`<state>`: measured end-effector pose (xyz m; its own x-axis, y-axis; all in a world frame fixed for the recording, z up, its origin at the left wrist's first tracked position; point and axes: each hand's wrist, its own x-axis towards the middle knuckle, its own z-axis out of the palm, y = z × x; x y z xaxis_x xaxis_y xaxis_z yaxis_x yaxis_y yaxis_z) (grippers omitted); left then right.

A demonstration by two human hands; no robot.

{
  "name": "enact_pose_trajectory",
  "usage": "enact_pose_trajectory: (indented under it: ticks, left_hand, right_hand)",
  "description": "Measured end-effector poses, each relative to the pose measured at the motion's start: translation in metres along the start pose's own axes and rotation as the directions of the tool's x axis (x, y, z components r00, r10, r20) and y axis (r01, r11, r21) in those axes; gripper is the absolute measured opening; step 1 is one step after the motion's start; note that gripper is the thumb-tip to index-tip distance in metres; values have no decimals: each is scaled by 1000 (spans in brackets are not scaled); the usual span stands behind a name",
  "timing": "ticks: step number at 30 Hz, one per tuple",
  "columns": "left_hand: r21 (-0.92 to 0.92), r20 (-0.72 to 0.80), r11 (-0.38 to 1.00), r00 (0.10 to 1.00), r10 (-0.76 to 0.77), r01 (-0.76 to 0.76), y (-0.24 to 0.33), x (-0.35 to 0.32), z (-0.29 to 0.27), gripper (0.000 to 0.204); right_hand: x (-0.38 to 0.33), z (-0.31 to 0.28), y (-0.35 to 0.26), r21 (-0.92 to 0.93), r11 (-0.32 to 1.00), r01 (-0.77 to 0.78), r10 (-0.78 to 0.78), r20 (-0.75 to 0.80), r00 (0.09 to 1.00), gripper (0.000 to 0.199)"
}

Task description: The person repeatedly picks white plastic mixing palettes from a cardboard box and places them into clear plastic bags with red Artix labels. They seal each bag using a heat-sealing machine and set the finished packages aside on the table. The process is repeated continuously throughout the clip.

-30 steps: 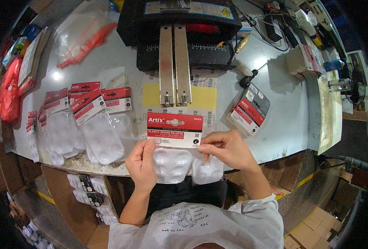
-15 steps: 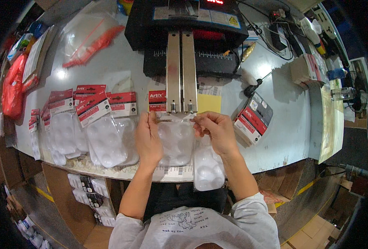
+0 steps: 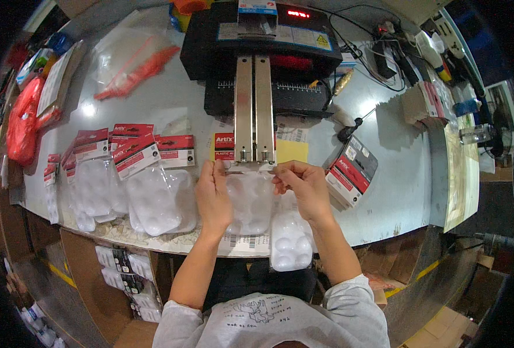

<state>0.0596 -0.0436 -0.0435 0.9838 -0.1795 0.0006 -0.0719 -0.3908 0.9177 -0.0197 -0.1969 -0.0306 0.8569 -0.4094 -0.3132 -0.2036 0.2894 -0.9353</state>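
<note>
A white plastic paint palette (image 3: 248, 203) in a clear bag lies before me. Its red header card (image 3: 223, 147) sits under the two long metal arms (image 3: 243, 110) of a black machine (image 3: 210, 55). My left hand (image 3: 213, 197) is closed on the bag's upper left edge, thumb upward. At the upper right corner, beside the arm tips, my right hand (image 3: 304, 188) pinches the bag's edge. Below my right hand a second white palette (image 3: 292, 243) hangs partly over the table edge; whether that hand also holds it is hidden.
Several carded palettes (image 3: 155, 197) lie overlapping at left. Right of my hands is a stack of red and white cards (image 3: 350, 174), with a black-handled tool (image 3: 350, 130) behind it. A clear bag with red trim (image 3: 132, 72) lies back left; cables (image 3: 355, 49) run back right.
The whole view has shifted slightly, the machine and table appearing lower. My hands keep almost the same grip and place beside the arm tips.
</note>
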Motion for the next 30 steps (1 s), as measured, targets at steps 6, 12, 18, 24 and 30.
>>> enact_pose_trajectory:
  ticks: [6,12,18,24,30]
  left_hand:
    - [191,13,980,999,48,-49,-29,-4,-3,27]
    - [349,-323,926,946,-27,145,2,34,-106,31]
    - [470,294,827,938,184,-310,15,-30,-31,39]
    - [125,315,952,921,230,-280,-12,-73,30,17]
    - [-374,466,822,853,-235,430,18,-63,-7,14]
  right_hand:
    - [-1,-7,-2,-196,979,53,-44,50,998,23]
    - [-20,-102,-34,-998,52,-47,-539,-67,840,86]
    - [-16,-148,-11,-986,166,30,-341,-29,940,100]
    - [-17,-133,-28,-968,248,-50,-377,-144,915,75]
    - [-45,-82,-64,-681,726,93,-175,-53,983,61]
